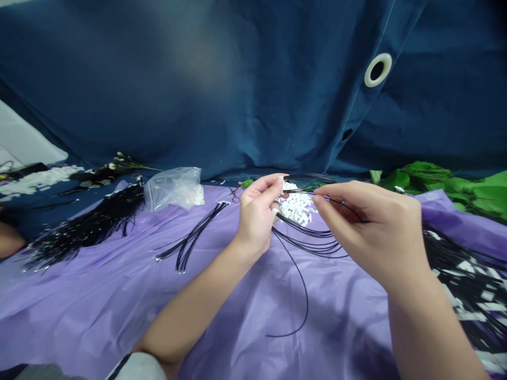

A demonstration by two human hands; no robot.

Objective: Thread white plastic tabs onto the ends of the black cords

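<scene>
My left hand is closed around small white connectors with several thin black wires fanning out to the right. Its thumb and forefinger pinch one connector at the top. To the right of it, my right hand pinches a black wire between thumb and fingers, close to the connector end. One loose wire curls down below the hands. Whether the pinched wire's tip sits inside the connector, I cannot tell. Behind both hands lies a heap of small white connectors, partly hidden.
Purple plastic sheeting covers the table. To the left lie a small wire bundle, a clear plastic bag and a large wire bundle. More wires with white connectors lie right, near green plastic. Blue curtain hangs behind.
</scene>
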